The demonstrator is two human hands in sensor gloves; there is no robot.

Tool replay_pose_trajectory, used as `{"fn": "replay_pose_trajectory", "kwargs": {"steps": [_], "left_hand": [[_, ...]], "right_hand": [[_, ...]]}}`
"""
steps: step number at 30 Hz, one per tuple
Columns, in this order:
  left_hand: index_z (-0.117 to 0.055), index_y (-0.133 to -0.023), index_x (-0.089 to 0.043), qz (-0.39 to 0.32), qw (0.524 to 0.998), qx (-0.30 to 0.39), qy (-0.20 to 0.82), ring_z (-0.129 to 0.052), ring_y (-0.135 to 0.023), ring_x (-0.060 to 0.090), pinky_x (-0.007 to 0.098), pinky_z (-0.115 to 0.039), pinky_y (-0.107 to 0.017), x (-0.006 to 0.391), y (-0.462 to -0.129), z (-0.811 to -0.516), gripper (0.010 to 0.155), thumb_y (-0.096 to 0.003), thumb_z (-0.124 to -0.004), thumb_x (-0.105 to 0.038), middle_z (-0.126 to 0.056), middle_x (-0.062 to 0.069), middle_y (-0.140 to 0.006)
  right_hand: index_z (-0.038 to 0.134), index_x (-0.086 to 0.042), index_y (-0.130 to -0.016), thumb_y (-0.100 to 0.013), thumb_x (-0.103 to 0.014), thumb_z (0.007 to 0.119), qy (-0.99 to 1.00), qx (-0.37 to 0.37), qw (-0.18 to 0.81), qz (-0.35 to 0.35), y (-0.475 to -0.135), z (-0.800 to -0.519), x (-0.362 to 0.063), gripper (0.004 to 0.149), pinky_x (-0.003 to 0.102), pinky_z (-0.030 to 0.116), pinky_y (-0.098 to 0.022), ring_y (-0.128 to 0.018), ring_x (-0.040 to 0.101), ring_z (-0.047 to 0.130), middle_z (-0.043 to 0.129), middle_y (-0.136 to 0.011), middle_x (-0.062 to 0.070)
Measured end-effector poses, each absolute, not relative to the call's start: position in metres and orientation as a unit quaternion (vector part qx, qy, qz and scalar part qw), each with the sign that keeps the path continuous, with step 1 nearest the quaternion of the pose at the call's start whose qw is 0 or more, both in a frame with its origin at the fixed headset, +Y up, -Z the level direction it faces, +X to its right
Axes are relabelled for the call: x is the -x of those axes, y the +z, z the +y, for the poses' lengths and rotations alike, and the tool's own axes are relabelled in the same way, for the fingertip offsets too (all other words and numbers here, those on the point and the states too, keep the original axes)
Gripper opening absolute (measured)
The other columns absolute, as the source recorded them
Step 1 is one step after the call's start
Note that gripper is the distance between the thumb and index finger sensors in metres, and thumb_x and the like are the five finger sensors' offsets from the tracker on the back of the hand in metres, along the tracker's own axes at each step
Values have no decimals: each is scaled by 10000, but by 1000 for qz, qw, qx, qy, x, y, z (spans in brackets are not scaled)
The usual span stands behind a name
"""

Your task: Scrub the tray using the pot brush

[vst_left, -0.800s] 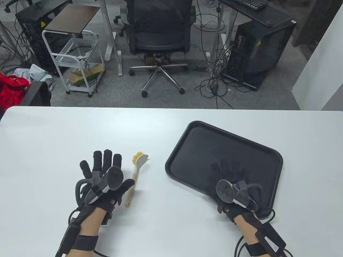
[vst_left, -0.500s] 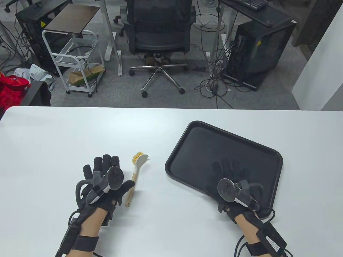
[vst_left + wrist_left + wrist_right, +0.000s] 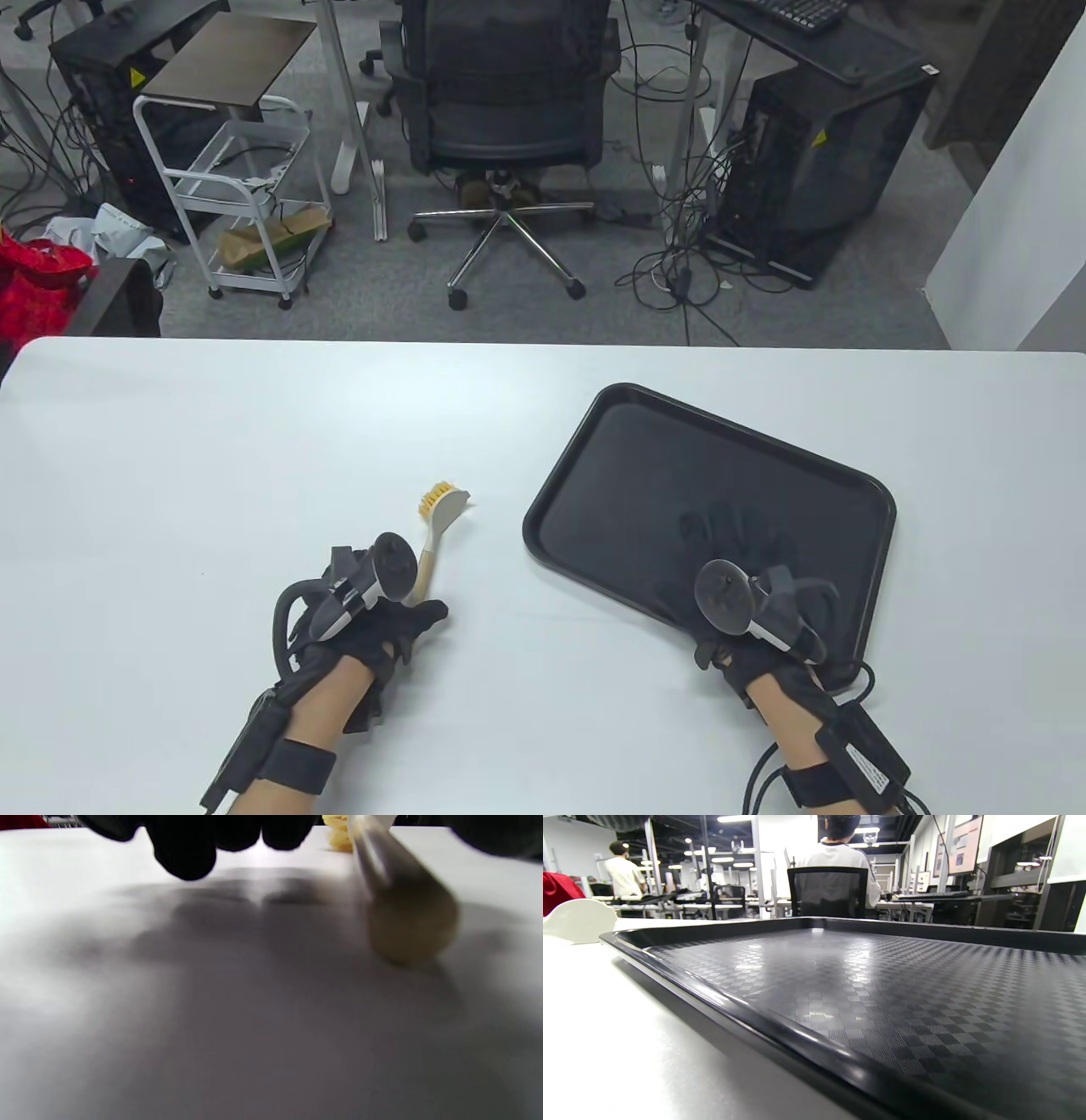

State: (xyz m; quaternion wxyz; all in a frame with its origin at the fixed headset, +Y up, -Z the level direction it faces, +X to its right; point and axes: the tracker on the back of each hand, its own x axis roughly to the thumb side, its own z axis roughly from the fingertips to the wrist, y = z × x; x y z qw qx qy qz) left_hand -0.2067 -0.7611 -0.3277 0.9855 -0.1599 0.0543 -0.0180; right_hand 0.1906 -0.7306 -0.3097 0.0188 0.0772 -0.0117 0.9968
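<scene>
The pot brush (image 3: 436, 519), with a white head, yellow bristles and a wooden handle, lies on the white table left of the black tray (image 3: 679, 441). My left hand (image 3: 373, 607) is curled down over the lower handle. In the blurred left wrist view its fingers (image 3: 182, 849) hang left of the handle end (image 3: 409, 921) and the thumb is to the right, with a gap showing on both sides. My right hand (image 3: 738, 552) rests flat, fingers spread, on the tray's near right part. The right wrist view shows the textured tray floor (image 3: 865, 993) and the brush head (image 3: 577, 921).
The white table (image 3: 254, 424) carries only the brush and the tray. Beyond its far edge are an office chair (image 3: 505, 102), a white cart (image 3: 246, 195) and computer towers on the floor.
My left hand has moved right and toward me, from flat beside the brush to curled over its handle. The brush has not moved. My right hand has barely shifted on the tray.
</scene>
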Motion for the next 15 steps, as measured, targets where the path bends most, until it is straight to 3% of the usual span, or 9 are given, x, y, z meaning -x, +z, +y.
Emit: {"fn": "replay_pose_trajectory", "kwargs": {"steps": [4, 7, 10, 15], "left_hand": [[-624, -936, -174, 98, 983, 149, -49, -845, -700, 272, 578, -666, -642, 198, -326, -769, 801, -384, -712, -747, -658, 81, -948], [-702, -865, -163, 110, 984, 134, -29, -894, -591, 242, 556, -714, -596, 198, -326, -771, 629, -427, -743, -612, -749, 78, -860], [-727, -842, -132, 134, 985, 110, -10, -945, -523, 212, 532, -781, -551, 201, -325, -766, 604, -416, -789, -556, -793, 102, -816], [-708, -832, -104, 145, 985, 67, 72, -1059, -625, 262, 523, -857, -536, 213, -321, -744, 595, -418, -782, -525, -834, 148, -831]], "right_hand": [[250, -321, -1086, -445, -729, 584, 997, -77, 10, -7, -309, -733, -190, 830, 751, 308, -712, -1095, 497, 213, 207, -1214, 72], [250, -319, -1086, -445, -730, 582, 997, -81, 10, -12, -307, -730, -189, 831, 752, 307, -712, -1095, 497, 211, 207, -1215, 71], [251, -319, -1086, -444, -729, 582, 996, -83, 17, -21, -304, -726, -189, 831, 751, 309, -712, -1095, 498, 216, 212, -1214, 76], [253, -321, -1086, -444, -728, 584, 996, -75, 38, -26, -303, -721, -197, 829, 753, 307, -711, -1094, 500, 217, 216, -1214, 80]]}}
